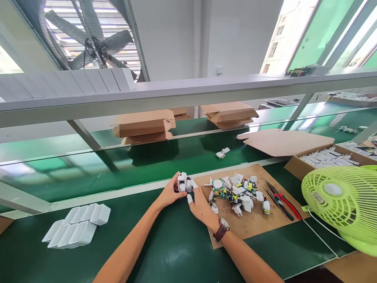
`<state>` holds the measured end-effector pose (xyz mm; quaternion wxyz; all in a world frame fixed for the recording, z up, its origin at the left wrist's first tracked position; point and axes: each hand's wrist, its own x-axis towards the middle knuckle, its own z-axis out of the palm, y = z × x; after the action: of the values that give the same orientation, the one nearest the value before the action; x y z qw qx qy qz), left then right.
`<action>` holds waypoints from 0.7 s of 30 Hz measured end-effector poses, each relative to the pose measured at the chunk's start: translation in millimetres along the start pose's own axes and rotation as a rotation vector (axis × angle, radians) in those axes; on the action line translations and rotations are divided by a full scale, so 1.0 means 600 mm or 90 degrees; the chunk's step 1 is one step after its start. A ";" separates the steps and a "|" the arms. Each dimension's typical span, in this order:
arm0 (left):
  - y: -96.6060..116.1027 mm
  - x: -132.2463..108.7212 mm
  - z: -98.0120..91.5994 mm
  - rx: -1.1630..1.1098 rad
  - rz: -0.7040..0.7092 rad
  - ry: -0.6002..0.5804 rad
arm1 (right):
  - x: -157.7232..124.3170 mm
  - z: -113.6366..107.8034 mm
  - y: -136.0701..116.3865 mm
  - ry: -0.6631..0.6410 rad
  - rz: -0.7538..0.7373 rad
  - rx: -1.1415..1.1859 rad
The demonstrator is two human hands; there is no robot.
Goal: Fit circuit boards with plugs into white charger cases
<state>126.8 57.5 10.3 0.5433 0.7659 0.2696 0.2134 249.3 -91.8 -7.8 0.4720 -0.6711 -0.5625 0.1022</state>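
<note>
My left hand (pixel 171 193) is closed around the left side of a small cluster of white plastic charger housings (pixel 183 183), held above the green bench. My right hand (pixel 202 206), with white covers on its fingertips and a watch at the wrist, grips the right side of the same cluster. The inside of the housings is too small to make out. Right of my hands, a heap of small circuit boards with white plug parts (pixel 235 190) lies on a brown cardboard sheet (pixel 253 230). Several empty white housings (pixel 78 224) stand in rows on the left.
Red-handled pliers (pixel 284 202) and tweezers (pixel 277 201) lie on the cardboard. A green fan (pixel 338 200) stands at the right, before a carton of white parts (pixel 309 167). One loose board (pixel 222 153) sits on the green belt (pixel 147 161). A shelf (pixel 188 92) crosses above.
</note>
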 end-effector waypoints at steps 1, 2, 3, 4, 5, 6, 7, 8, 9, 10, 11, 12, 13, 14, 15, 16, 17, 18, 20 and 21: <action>0.006 0.004 -0.007 -0.011 -0.019 -0.036 | 0.001 -0.001 0.000 -0.009 0.008 -0.001; 0.012 0.009 -0.012 -0.025 -0.032 -0.064 | 0.001 -0.001 -0.001 -0.018 0.013 -0.002; 0.016 0.014 -0.016 -0.043 -0.036 -0.081 | 0.000 -0.002 -0.003 -0.027 0.016 0.000; 0.020 0.018 -0.018 -0.063 -0.035 -0.090 | -0.001 -0.002 -0.006 -0.031 0.016 0.005; 0.022 0.021 -0.017 -0.080 -0.031 -0.093 | -0.001 -0.002 -0.009 -0.033 0.015 0.012; 0.022 0.023 -0.014 -0.093 -0.025 -0.092 | -0.002 -0.002 -0.013 -0.034 0.011 0.020; 0.023 0.024 -0.011 -0.098 -0.020 -0.089 | -0.002 -0.003 -0.017 -0.038 0.006 0.026; 0.023 0.023 -0.007 -0.095 -0.019 -0.085 | 0.000 -0.006 -0.021 -0.043 0.002 0.030; 0.023 0.019 -0.004 -0.080 -0.023 -0.080 | 0.002 -0.011 -0.026 -0.048 0.000 0.029; 0.024 0.013 -0.004 -0.054 -0.031 -0.072 | 0.006 -0.021 -0.030 -0.048 -0.003 0.024; 0.026 0.002 -0.007 -0.018 -0.035 -0.059 | 0.010 -0.035 -0.034 -0.039 -0.007 0.014; 0.030 -0.013 -0.016 0.026 -0.033 -0.043 | 0.014 -0.055 -0.038 -0.018 -0.011 0.000; 0.035 -0.032 -0.030 0.077 -0.023 -0.022 | 0.017 -0.079 -0.041 0.011 -0.014 -0.018; 0.041 -0.056 -0.051 0.130 -0.001 0.003 | 0.018 -0.106 -0.044 0.041 -0.018 -0.041; 0.048 -0.083 -0.078 0.176 0.029 0.039 | 0.015 -0.134 -0.046 0.066 -0.018 -0.068; 0.054 -0.113 -0.111 0.224 0.055 0.085 | 0.008 -0.161 -0.046 0.073 -0.014 -0.100; 0.060 -0.144 -0.148 0.278 0.066 0.149 | -0.002 -0.186 -0.046 0.061 -0.010 -0.136; 0.065 -0.175 -0.187 0.337 0.060 0.222 | -0.015 -0.206 -0.044 0.035 -0.006 -0.175; 0.070 -0.235 -0.259 0.461 0.054 0.381 | -0.046 -0.227 -0.035 -0.036 -0.001 -0.268; 0.069 -0.262 -0.287 0.526 0.068 0.429 | -0.061 -0.228 -0.029 -0.062 -0.004 -0.319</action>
<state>-92.4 68.6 99.0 0.0683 0.8176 0.4516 0.3508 316.5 -195.3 63.4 0.2638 -0.7595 -0.5945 -0.0093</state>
